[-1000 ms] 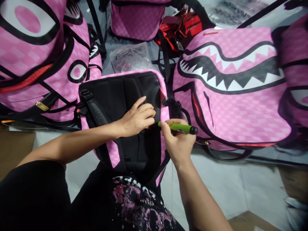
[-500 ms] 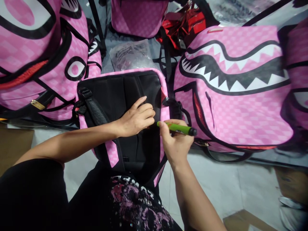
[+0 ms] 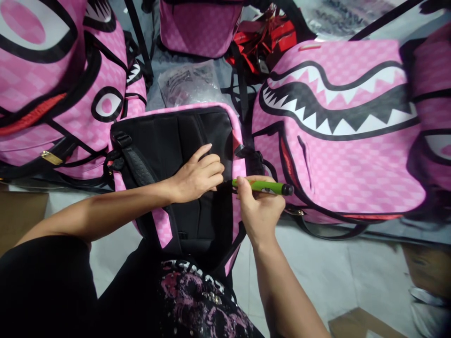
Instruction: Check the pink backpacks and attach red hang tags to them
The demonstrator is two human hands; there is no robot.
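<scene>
A small pink checkered backpack [image 3: 238, 169] lies with its black padded back panel [image 3: 151, 131] facing up, against my lap. My left hand [image 3: 199, 176] is palm down on this panel, its fingers curled and gripping at the black fabric; the fingertips are partly hidden. My right hand [image 3: 262, 206] is closed round a green marker pen [image 3: 262, 186] with a black end. The pen lies nearly level, its front end pointing left at the panel's right edge, close to my left fingers. The pen's very tip is hard to make out against the black.
A larger pink backpack [image 3: 352, 173] with a shark-mouth print lies on the right. More pink backpacks [image 3: 98, 80] crowd the left, and another [image 3: 200, 28] is at the back. A clear plastic bag [image 3: 190, 82] and red tags [image 3: 282, 40] lie beyond. Cardboard [image 3: 362, 324] is on the floor.
The view has shifted slightly, moving everything a little left. My left hand keeps its place on the panel, and the marker pen in my right hand has moved slightly rightward against the backpack.
</scene>
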